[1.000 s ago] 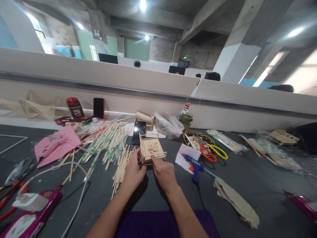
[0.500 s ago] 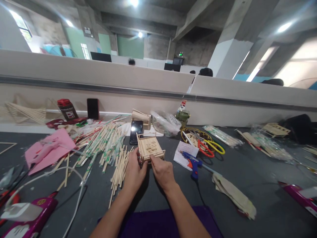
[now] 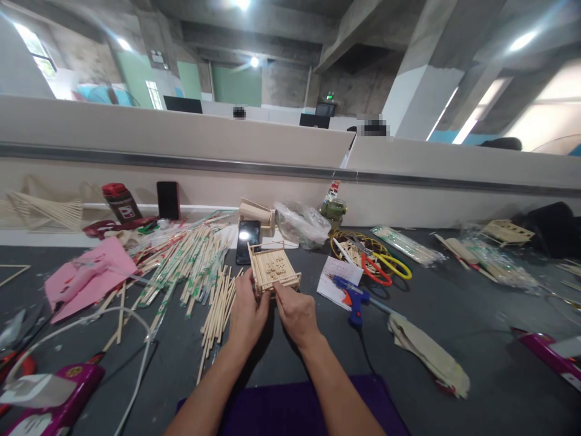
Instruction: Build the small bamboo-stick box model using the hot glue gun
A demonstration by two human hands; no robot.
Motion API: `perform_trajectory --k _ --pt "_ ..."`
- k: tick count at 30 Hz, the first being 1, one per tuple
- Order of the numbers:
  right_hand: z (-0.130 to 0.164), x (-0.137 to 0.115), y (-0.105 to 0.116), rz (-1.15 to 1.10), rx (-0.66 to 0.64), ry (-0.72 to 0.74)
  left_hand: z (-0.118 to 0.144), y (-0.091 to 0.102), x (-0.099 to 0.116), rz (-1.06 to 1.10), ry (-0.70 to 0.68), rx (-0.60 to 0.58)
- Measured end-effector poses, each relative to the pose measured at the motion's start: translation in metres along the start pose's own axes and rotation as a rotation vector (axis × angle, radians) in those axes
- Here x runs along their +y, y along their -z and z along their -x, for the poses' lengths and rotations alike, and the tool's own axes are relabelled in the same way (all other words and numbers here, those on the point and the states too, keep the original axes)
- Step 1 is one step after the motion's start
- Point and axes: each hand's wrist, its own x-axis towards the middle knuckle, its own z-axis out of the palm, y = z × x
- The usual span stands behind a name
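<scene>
Room: a bare concrete hall with ceiling lights, a long pale partition wall running behind a dark grey counter [image 3: 454,315].
Counter: crowded with craft clutter (sticks, wrappers, tools) from end to end.
Wooden model: a small box-like frame of sticks [image 3: 273,270] sits mid-counter, straight ahead of the person, tilted a little with its open top showing.
Left hand [image 3: 247,315]: grasps the model's near left corner, fingers curled against its side.
Right hand [image 3: 296,312]: pinches the model's near edge on the right, thumb and fingers closed on the stick rail.
Beside the model: a heap of chopsticks [image 3: 200,266] to the left, a phone [image 3: 248,241] just behind it.
To the right: a blue glue gun [image 3: 353,298] lying near a paper slip [image 3: 339,274], with red and yellow scissors [image 3: 385,269] beyond.
Far left: a pink sheet [image 3: 86,275] and a white cable [image 3: 91,321].
</scene>
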Motion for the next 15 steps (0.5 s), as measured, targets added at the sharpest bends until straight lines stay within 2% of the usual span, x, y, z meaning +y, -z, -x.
perform_trajectory --k 12,15 --pt "0.0007 0.0003 0.0005 -0.081 0.001 -0.034 -0.0022 0.0048 0.0039 -0.104 -0.028 0.049" --pt "0.0005 0.0006 0.0021 -0.092 0.002 -0.038 -0.0042 0.0060 0.0065 -0.079 -0.030 0.026"
